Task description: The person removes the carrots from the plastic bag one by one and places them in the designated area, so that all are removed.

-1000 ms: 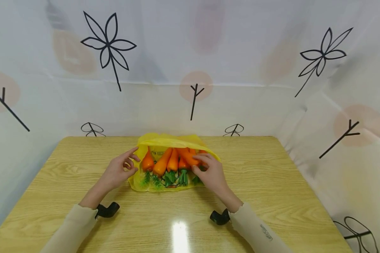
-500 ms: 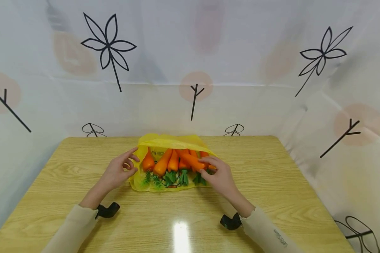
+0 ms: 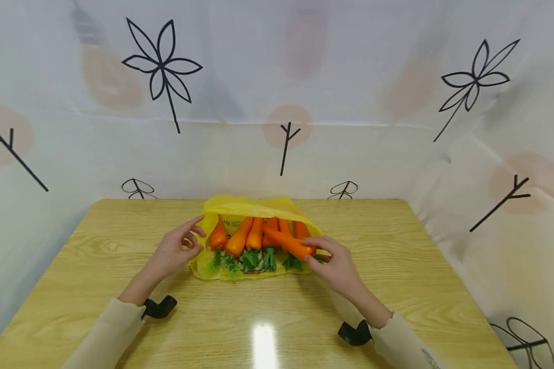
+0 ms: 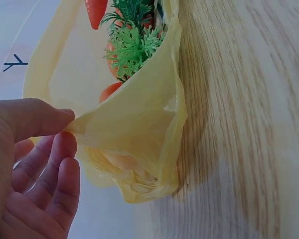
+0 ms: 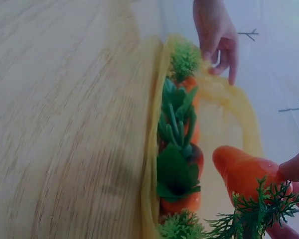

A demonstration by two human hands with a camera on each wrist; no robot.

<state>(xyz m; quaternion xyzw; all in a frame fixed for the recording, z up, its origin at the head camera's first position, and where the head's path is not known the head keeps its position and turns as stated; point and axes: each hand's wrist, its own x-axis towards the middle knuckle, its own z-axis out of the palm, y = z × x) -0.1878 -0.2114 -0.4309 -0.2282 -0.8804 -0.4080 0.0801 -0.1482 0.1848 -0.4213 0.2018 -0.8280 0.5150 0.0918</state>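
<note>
A yellow plastic bag [image 3: 258, 207] lies on its side with its mouth toward me, several shiny orange carrots [image 3: 239, 238] lined up inside, green tops facing out. My left hand [image 3: 177, 251] pinches the left edge of the bag's mouth between thumb and forefinger; the left wrist view shows the thin film [image 4: 134, 129] drawn to a point there. With my right hand [image 3: 339, 266] I hold one carrot [image 3: 288, 242] by its thick leafy end at the bag's right side. It slants across the others, its narrow tip toward the upper left. Feathery green leaves [image 5: 259, 209] hang beneath my right fingers.
The bag sits near the back of a light wooden table [image 3: 258, 312]. A white cloth with black plant drawings [image 3: 240, 154] stands behind and along the sides. Black wrist devices [image 3: 159, 307] stick out from both sleeves.
My right hand has moved right and toward me, drawing the carrot away from the others toward the bag's right edge. My left hand stays at the bag's left edge.
</note>
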